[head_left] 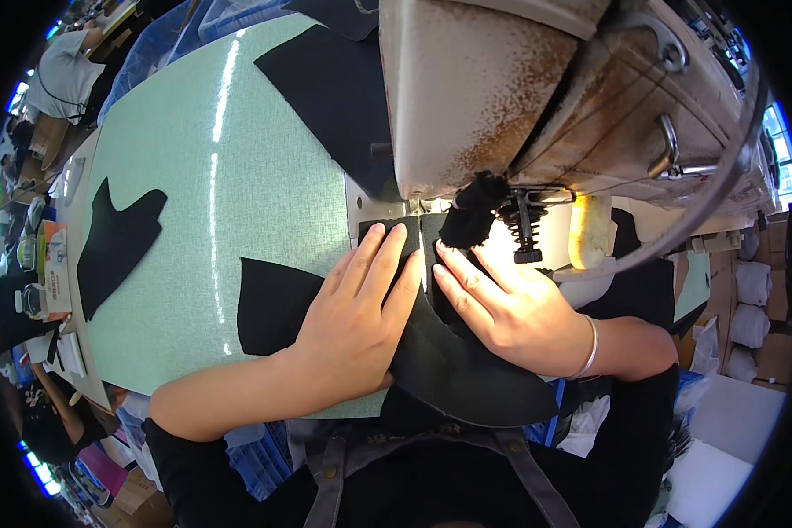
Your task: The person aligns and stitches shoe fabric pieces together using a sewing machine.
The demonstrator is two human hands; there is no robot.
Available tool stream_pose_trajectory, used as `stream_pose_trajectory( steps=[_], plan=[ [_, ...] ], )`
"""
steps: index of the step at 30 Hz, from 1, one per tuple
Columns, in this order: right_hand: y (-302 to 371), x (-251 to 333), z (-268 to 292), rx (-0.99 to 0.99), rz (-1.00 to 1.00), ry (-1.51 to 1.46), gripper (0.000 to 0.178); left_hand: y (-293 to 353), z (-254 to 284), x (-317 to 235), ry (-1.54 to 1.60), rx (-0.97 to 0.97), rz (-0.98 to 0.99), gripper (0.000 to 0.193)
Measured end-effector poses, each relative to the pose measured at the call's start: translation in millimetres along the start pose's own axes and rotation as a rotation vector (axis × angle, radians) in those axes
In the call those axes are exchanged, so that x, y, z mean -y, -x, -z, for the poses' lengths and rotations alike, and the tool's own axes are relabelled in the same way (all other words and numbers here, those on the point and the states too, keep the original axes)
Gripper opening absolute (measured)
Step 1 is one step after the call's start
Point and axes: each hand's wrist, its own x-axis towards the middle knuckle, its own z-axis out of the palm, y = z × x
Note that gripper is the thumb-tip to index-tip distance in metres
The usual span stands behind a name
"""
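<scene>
My left hand [350, 315] lies flat with its fingers stretched out, pressing on a black fabric piece just in front of a sewing machine [475, 88]. On the other side of a narrow slit, my right hand [526, 319] rests with fingers extended on the same black fabric [475, 370]. The cloth hangs over the near table edge toward my lap. Both sets of fingertips point at the needle area, which the machine head partly hides. Another black piece [273, 304] sticks out beneath my left hand. Neither hand grips anything.
More black cut pieces lie on the pale green table [180, 290]: a forked one [119, 242] at left and a large one [334, 97] at the back. A spring tension knob [526, 233] and a grey hose [722, 189] stand close to my right hand. Blue crates [260, 462] sit below.
</scene>
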Motion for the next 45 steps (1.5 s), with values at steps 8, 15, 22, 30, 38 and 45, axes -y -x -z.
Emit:
stream_pose_trajectory(
  steps=[8, 15, 22, 30, 38, 45],
  plan=[
    [-3, -4, 1, -0.006, 0.044, 0.023, 0.048, -3, -1, -1, -0.052, 0.011, -0.013, 0.097],
    [-6, -6, 5, 0.004, 0.036, 0.028, 0.048, -7, -5, 1, -0.102, 0.010, -0.013, 0.101],
    [-6, -16, 0, 0.012, 0.032, 0.061, 0.054, -16, -7, 11, -0.112, -0.036, -0.005, 0.095],
    [-8, -15, -2, -0.014, 0.030, 0.126, 0.053, -17, -3, 11, -0.104, -0.029, -0.021, 0.094],
    [-9, -16, 1, 0.023, 0.012, 0.111, 0.052, -17, -2, 15, -0.108, -0.039, -0.030, 0.096],
    [-6, -22, 2, 0.023, 0.040, 0.096, 0.051, -15, -3, 16, -0.106, -0.078, -0.055, 0.090]
  ],
)
